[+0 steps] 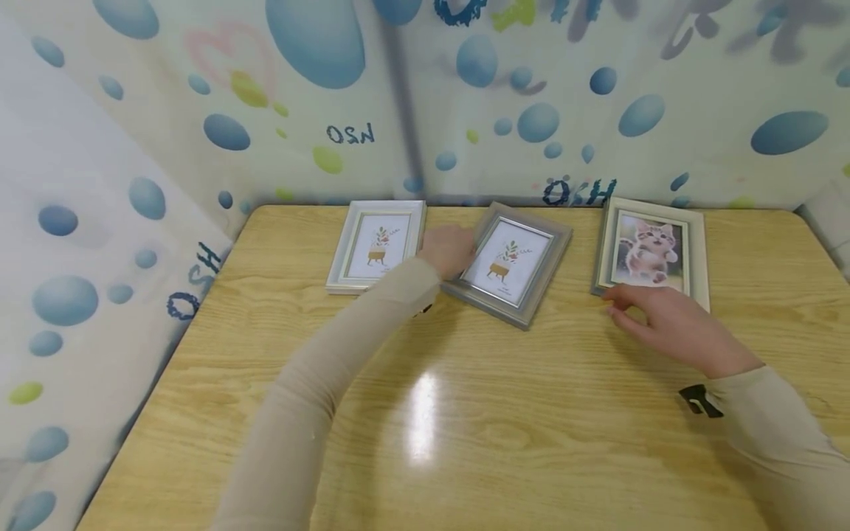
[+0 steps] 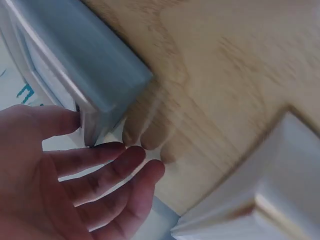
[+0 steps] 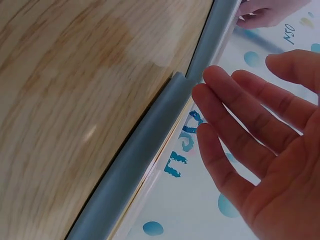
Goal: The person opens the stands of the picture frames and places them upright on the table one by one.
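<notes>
At the back of the wooden table lies a grey picture frame (image 1: 538,295), turned at an angle, with a potted-plant print. My left hand (image 1: 448,249) is at its left side; in the left wrist view, the thumb and index finger pinch a corner of that frame (image 2: 95,65), while the other fingers stay spread. To its left is a white picture frame (image 1: 341,251) with the same print. On the right lies a cream picture frame (image 1: 693,254) with a kitten photo. My right hand (image 1: 671,324) hovers at its lower left corner, fingers loosely extended and holding nothing.
The wooden table (image 1: 505,428) reaches back to a wall covering (image 1: 425,110) patterned with blue drops and letters. A bright light reflection shows on the tabletop in front of the frames. Dark straps sit at both sleeve cuffs.
</notes>
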`<state>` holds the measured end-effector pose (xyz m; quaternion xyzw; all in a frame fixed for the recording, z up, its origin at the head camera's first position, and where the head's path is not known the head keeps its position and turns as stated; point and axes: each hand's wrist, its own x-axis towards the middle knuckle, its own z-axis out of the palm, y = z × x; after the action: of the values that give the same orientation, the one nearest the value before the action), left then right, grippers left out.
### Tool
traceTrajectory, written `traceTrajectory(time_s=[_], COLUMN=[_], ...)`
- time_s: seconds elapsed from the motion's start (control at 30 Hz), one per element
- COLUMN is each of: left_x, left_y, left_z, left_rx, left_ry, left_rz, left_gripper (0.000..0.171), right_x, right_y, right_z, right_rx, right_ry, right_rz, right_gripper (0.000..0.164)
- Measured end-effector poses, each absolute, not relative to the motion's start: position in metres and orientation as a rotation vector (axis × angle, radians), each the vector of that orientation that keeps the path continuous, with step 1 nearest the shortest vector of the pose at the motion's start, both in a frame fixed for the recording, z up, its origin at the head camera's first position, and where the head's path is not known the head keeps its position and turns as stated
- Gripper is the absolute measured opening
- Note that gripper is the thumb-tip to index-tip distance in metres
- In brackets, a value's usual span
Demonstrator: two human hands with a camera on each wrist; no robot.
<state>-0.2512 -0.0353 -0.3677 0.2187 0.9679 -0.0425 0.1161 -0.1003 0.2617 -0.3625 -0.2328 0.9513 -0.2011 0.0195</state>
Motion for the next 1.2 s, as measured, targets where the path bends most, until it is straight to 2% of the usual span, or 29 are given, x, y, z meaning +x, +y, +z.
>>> traceTrajectory(time_s=[0.43, 0.67, 1.07, 1.2], left_x=[-0.257, -0.26, -0.259, -0.259], left_y=[-0.035, -0.045, -0.056, -0.06], left_z=[-0.347, -0.337, -0.333, -0.326], left_rx=[0.454, 0.144, 0.084, 0.105], left_ry=[2.632, 2.224, 2.112, 2.108], left_rz=[0.385, 0.718, 0.821, 0.878], left_gripper=[0.006, 0.031, 0.023, 0.027], right_x=[-0.101, -0.101, -0.099, -0.099], right_y=[0.262, 0.263, 0.261, 0.261], right_z=[-0.365, -0.367, -0.371, -0.373], right_rx=[-0.734, -0.737, -0.727, -0.727], right_ry=[2.946, 2.952, 2.941, 2.935], right_rz=[-0.63, -0.645, -0.606, -0.605], right_gripper=[0.019, 0.019, 0.021, 0.019])
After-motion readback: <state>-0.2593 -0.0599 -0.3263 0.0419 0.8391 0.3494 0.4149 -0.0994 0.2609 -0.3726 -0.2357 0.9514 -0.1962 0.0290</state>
